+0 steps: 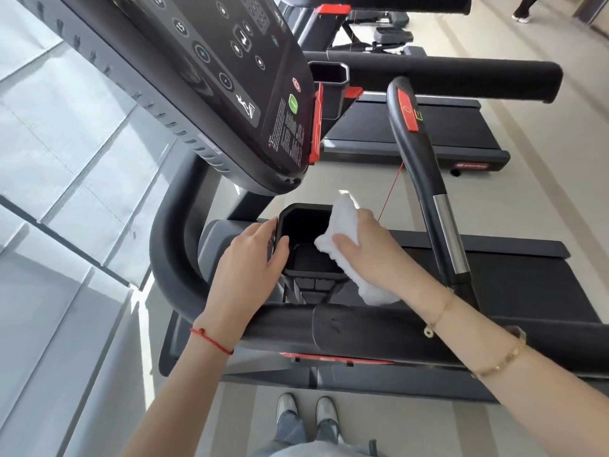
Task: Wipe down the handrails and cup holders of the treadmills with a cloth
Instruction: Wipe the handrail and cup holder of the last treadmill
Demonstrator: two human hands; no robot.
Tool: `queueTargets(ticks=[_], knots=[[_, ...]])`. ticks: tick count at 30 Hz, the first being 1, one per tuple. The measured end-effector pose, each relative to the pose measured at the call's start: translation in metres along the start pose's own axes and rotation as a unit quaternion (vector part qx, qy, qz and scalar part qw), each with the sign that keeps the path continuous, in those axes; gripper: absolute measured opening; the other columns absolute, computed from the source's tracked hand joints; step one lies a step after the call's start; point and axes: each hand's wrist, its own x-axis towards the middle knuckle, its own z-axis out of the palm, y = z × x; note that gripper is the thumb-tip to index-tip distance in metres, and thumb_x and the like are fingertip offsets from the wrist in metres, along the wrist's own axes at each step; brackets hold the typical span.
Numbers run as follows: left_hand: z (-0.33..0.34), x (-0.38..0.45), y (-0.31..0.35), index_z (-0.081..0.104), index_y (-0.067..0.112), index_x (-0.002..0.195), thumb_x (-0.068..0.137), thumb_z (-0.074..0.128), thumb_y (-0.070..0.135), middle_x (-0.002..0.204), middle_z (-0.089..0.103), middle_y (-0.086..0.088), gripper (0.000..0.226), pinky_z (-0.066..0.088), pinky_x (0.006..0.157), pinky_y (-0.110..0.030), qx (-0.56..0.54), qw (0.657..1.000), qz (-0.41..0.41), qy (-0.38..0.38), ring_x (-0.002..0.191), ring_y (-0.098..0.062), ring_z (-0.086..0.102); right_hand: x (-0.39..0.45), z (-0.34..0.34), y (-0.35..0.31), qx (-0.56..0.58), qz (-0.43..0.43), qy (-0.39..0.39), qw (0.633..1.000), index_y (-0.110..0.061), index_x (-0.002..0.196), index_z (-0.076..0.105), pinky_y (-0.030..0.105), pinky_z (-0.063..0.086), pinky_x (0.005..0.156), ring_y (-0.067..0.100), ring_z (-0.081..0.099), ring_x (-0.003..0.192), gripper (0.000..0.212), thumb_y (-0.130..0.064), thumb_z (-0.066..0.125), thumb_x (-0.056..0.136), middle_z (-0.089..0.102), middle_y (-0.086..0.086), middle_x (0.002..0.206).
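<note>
Wiping the near cup holder (308, 240) looks to be the step in hand: the right hand (369, 249) grasps a white cloth (342, 225) and presses it against the holder's right rim, part of the cloth hanging down on the near side, while the left hand (252, 255) curls its fingers over the left rim, seemingly to steady it. The next move probably calls for pushing the cloth down into the dark well and around its walls, then along the thick black handrail (280, 319) that runs just below both wrists. A second cup holder (329, 77) sits farther off, beside the slanted control panel (230, 77), and it appears untouched by either hand. The room has a pale floor (543, 153), with large windows (66, 176) on the left and another treadmill (412, 127) lying beyond on the right. The person's pale shoes (306, 409) stand on the floor near the machine's side.
</note>
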Motion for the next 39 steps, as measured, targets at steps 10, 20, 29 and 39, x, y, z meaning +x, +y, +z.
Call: queueTargets(ticks=[10, 20, 29, 39], knots=[[0.0, -0.001, 0.001, 0.059, 0.018, 0.13, 0.099, 0.049, 0.032, 0.097, 0.063, 0.001, 0.036, 0.05, 0.071, -0.031, 0.015, 1.0, -0.009, -0.005, 0.083, -0.016, 0.059, 0.051, -0.025, -0.013, -0.176, -0.145, -0.069, 0.971, -0.012, 0.119, 0.05, 0.031, 0.035, 0.064, 0.025, 0.054, 0.087, 0.03, -0.035, 0.046, 0.1, 0.056, 0.001, 0.087], [0.001, -0.001, 0.0, 0.057, 0.021, 0.132, 0.098, 0.049, 0.034, 0.1, 0.064, 0.003, 0.038, 0.052, 0.075, -0.036, 0.004, 1.0, -0.011, -0.003, 0.088, -0.014, 0.06, 0.054, -0.021, 0.0, -0.174, -0.205, -0.045, 0.962, -0.018, 0.116, 0.052, 0.034, 0.036, 0.069, 0.023, 0.055, 0.087, 0.027, -0.039, 0.045, 0.1, 0.06, -0.001, 0.096], [-0.002, -0.002, 0.003, 0.057, 0.018, 0.132, 0.098, 0.048, 0.033, 0.099, 0.063, 0.0, 0.038, 0.052, 0.072, -0.039, 0.008, 1.0, -0.012, -0.012, 0.084, -0.017, 0.059, 0.065, -0.012, -0.029, -0.241, -0.251, -0.081, 0.934, -0.017, 0.12, 0.052, 0.042, 0.044, 0.087, 0.024, 0.056, 0.102, 0.029, -0.036, 0.041, 0.102, 0.062, -0.002, 0.116], [-0.001, -0.002, 0.001, 0.054, 0.017, 0.137, 0.099, 0.048, 0.035, 0.11, 0.065, 0.001, 0.043, 0.052, 0.076, -0.03, 0.008, 1.0, -0.009, -0.012, 0.092, -0.018, 0.061, 0.008, 0.001, 0.011, -0.062, -0.057, 0.033, 0.996, -0.012, 0.133, 0.037, 0.033, 0.034, 0.071, 0.021, 0.05, 0.094, 0.045, -0.042, 0.041, 0.1, 0.045, -0.002, 0.111]])
